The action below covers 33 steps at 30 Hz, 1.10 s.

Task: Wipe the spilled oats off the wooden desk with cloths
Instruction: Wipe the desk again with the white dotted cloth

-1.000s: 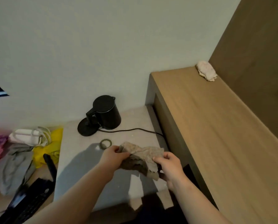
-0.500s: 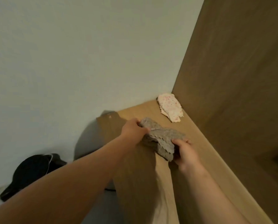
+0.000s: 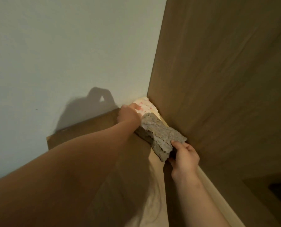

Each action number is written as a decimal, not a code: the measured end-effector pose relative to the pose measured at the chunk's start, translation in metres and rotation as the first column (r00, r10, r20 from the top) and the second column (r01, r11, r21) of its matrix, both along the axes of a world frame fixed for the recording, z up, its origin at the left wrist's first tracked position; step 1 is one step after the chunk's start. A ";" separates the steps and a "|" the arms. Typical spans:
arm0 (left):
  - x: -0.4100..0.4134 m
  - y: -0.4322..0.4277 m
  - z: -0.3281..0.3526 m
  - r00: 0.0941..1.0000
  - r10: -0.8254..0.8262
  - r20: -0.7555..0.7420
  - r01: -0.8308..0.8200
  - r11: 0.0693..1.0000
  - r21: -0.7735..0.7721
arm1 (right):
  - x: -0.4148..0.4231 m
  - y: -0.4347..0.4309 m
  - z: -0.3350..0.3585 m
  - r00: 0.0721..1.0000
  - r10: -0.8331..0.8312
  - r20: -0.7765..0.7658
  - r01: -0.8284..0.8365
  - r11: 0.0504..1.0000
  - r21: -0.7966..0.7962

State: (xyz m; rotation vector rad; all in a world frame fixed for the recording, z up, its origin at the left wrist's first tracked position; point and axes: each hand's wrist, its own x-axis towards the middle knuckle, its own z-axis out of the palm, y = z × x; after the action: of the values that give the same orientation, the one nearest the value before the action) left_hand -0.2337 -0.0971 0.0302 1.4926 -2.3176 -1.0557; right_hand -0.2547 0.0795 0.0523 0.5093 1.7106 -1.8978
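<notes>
Across the bottom of the frame your two bare forearms reach up and away from you over the light-brown wooden desk (image 3: 154,199), the left arm crossing from the lower left corner and the right arm rising from the lower right. Right of centre, your right hand (image 3: 184,157) is clamped on the near end of the crumpled grey cloth with scalloped edges (image 3: 161,136), thumb on top and fingers curled beneath it. That cloth stretches diagonally up and left along the desk, close beside the tall brown wooden side panel (image 3: 218,79) that fills the right of the frame; whether it touches the desk top you cannot tell. At its far end, just above centre, your left hand (image 3: 128,115) is closed round the cloth, knuckles up. Its fingertips lie on the white cloth with small red speckles (image 3: 147,106), which sits on the desk in the far corner where the panel meets the pale painted wall (image 3: 54,46). On that wall, left of the hands, falls a dark shadow (image 3: 87,108).
</notes>
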 end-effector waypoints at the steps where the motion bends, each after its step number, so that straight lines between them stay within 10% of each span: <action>1: 0.004 -0.003 -0.001 0.997 0.052 -0.054 -0.050 0.998 0.026 | 0.001 0.002 -0.002 1.000 -0.023 0.000 0.023 1.000 0.000; 9: 0.084 -0.010 -0.008 0.947 0.242 -0.212 -0.254 0.967 -0.031 | 0.017 -0.009 -0.009 0.972 -0.234 0.011 0.235 0.972 -0.004; 17: 0.129 -0.004 0.016 0.996 0.034 -0.082 -0.028 0.997 0.078 | 0.000 -0.054 -0.002 0.999 0.031 -0.043 -0.024 0.988 0.153; 22: 0.144 0.013 0.038 0.949 0.102 -0.297 -0.065 0.989 0.130 | 0.023 -0.049 0.010 0.960 0.087 -0.267 0.010 0.940 0.342; 28: 0.154 0.033 0.105 0.796 0.079 -0.600 0.089 0.965 0.245 | 0.065 -0.051 0.066 0.701 0.626 -0.341 -0.631 0.768 0.110; 33: 0.165 0.048 0.159 0.745 0.127 -0.655 0.162 0.918 0.362 | 0.066 -0.035 0.114 0.612 0.713 -0.343 -0.746 0.664 0.050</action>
State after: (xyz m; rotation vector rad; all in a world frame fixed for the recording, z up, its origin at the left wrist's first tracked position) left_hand -0.0691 -0.0486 0.1888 0.9310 -1.6567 -1.7965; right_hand -0.1888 0.0442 0.1664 -0.5508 1.6365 -1.4615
